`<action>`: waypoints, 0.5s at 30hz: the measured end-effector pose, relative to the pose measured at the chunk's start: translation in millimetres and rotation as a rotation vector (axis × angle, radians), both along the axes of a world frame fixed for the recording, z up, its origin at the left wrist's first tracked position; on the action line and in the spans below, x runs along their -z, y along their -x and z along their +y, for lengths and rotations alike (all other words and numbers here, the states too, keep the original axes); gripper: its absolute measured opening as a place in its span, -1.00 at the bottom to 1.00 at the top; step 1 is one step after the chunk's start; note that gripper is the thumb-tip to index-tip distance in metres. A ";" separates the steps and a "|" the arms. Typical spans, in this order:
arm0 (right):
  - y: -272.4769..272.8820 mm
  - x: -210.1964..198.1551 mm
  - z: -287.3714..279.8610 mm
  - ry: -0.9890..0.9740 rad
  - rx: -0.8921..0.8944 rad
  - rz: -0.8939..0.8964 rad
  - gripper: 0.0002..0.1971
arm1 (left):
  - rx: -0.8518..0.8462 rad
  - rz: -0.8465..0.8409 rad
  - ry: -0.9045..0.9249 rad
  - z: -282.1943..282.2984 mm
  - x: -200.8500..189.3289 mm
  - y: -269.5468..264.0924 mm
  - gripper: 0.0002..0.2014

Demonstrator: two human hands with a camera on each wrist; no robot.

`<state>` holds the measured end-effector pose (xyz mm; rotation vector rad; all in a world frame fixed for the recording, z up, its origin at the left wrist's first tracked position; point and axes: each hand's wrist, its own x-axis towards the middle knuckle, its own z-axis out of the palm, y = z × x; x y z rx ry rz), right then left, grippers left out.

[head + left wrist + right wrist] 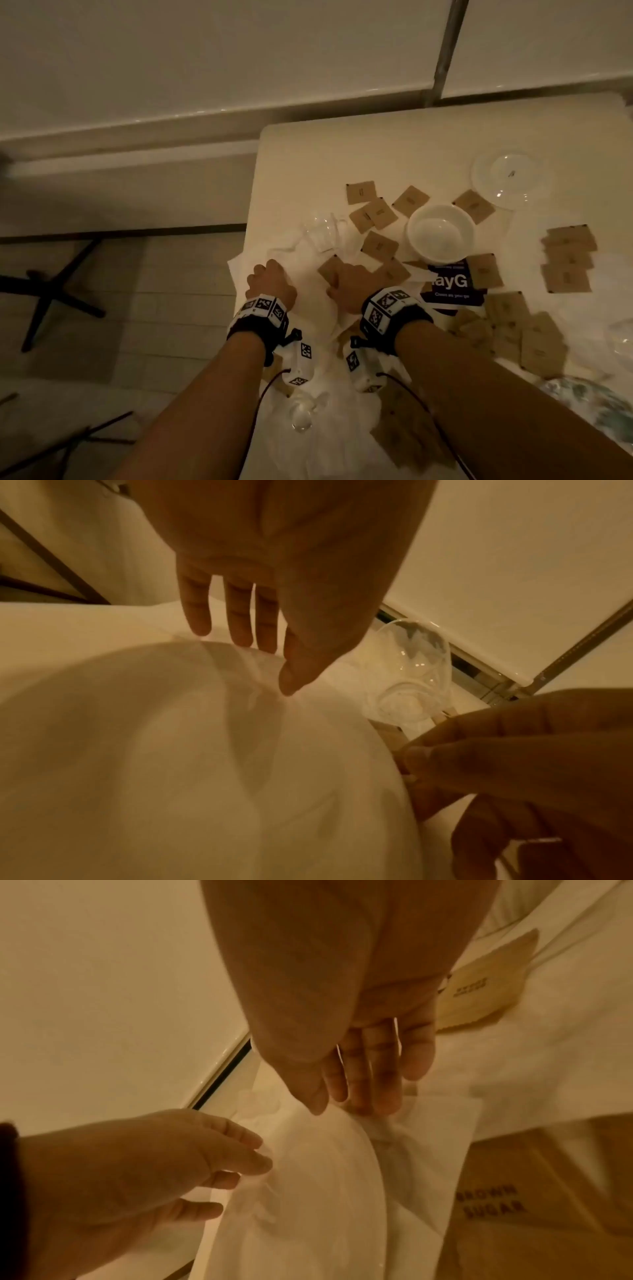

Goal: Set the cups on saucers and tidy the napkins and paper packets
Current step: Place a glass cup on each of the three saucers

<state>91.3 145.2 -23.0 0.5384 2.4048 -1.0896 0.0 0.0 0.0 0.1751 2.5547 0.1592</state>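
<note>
A white saucer [313, 305] [171, 750] [308, 1177] sits on white napkins [260, 260] near the table's left edge. My left hand [270, 284] [267, 661] holds its far left rim, thumb on top. My right hand [346, 287] [346, 1107] grips the opposite rim, its fingers against a crumpled napkin [387, 1123]. A clear glass cup [322, 233] [411, 669] lies on its side just beyond the hands. Brown sugar packets [380, 245] [489, 1204] lie scattered around. A second saucer [507, 178] stands at the far right.
A white bowl [440, 233] stands mid-table beside a dark printed card [452, 284]. More packets are stacked at the right [568, 260]. Another clear glass [301, 414] lies under my forearms. The table edge [246, 219] drops off to the left, beside a black table base [51, 294].
</note>
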 end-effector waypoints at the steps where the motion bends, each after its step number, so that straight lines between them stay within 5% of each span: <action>1: 1.1 2.7 -2.8 -0.006 0.019 -0.002 -0.68 | 0.010 -0.002 -0.007 -2.0 1.1 2.4 -0.64; 11: -1.6 -9.9 -1.2 0.046 0.112 0.015 -0.88 | 0.033 -0.106 -0.382 -23.7 6.1 16.6 -0.82; 15: -1.8 -39.3 27.9 0.078 0.089 -0.022 -0.76 | 0.055 -0.169 -0.536 -19.0 -13.8 15.4 -0.84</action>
